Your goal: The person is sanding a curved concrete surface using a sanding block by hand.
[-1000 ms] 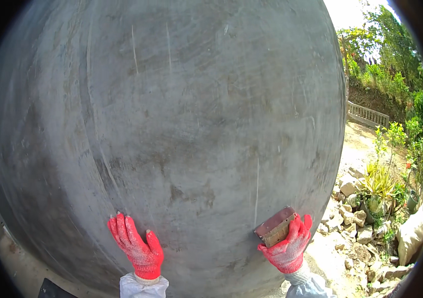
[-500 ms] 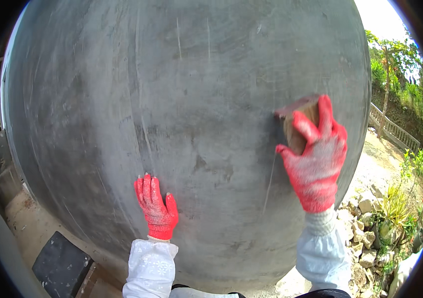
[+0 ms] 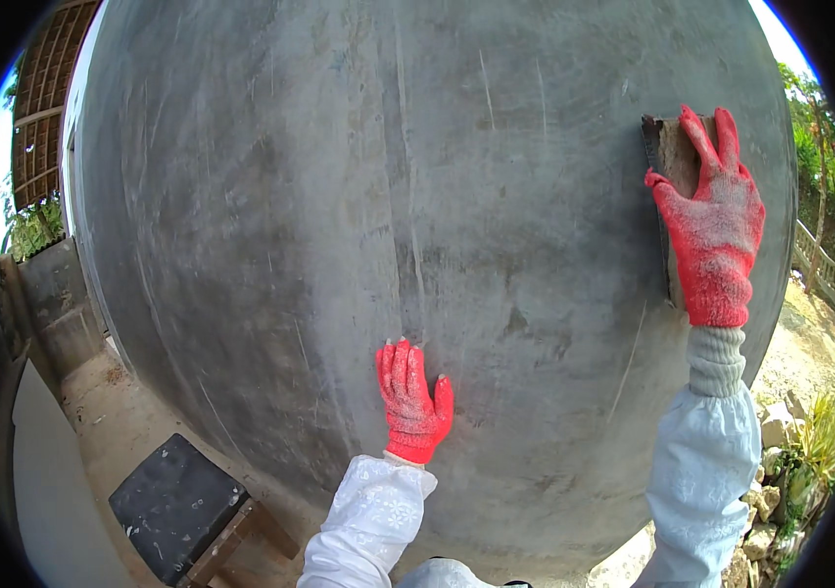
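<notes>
A grey plastered wall [image 3: 270, 206], streaked with pale scratches, fills most of the head view. At the upper right my right hand [image 3: 716, 230], in a red coated glove, grips a brown wooden sanding block [image 3: 678, 162]. Its fingers spread over the back of the block, which stands upright with its working face against the wall. That face is hidden. Lower and near the middle, my left hand [image 3: 411, 404], gloved in the same red, lies flat on the wall with nothing in it. The fingers point up and the thumb is apart.
A black-topped wooden stool [image 3: 177, 505] stands at the lower left, close to the wall's foot. A low grey block wall [image 3: 60, 299] is behind it. Rocks [image 3: 765, 514] and plants lie at the lower right, below a pale railing [image 3: 824, 260].
My right hand has slid up the wall with the sanding block, which now stands more upright. The view has shifted left. My left hand stays on about the same patch.
</notes>
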